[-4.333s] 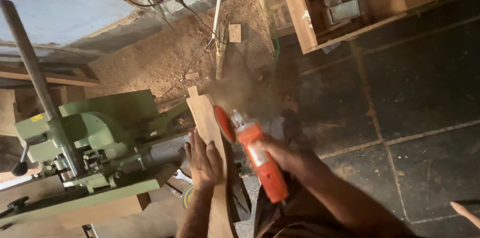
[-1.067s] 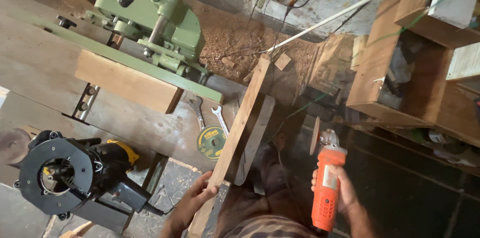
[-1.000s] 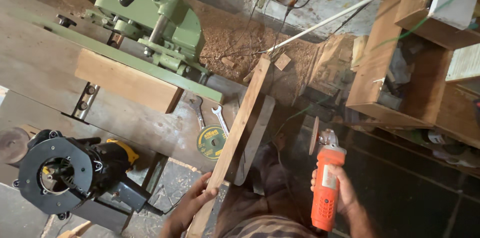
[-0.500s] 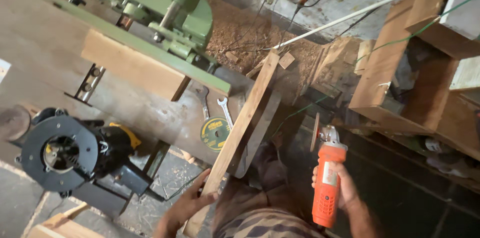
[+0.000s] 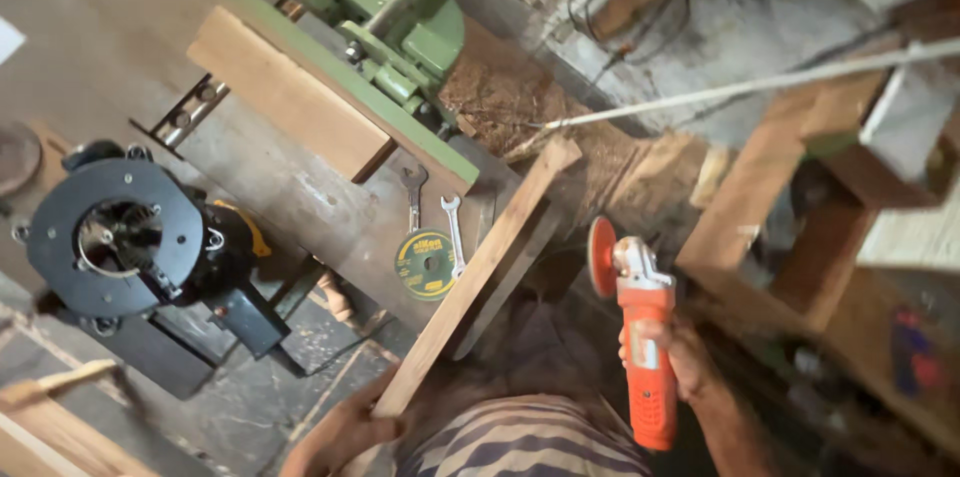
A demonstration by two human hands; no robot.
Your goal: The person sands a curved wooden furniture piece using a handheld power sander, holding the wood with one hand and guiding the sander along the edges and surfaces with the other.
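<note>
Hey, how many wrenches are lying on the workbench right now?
2. A darker wrench lies just below the green machine; a brighter wrench lies right of it, beside the green-labelled disc and near the wooden plank. More may be hidden.

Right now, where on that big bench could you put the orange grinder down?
Bare bench top lies between the wooden block and the black router. It is crowded by the spanners and green cutting disc, beside the plank.
</note>
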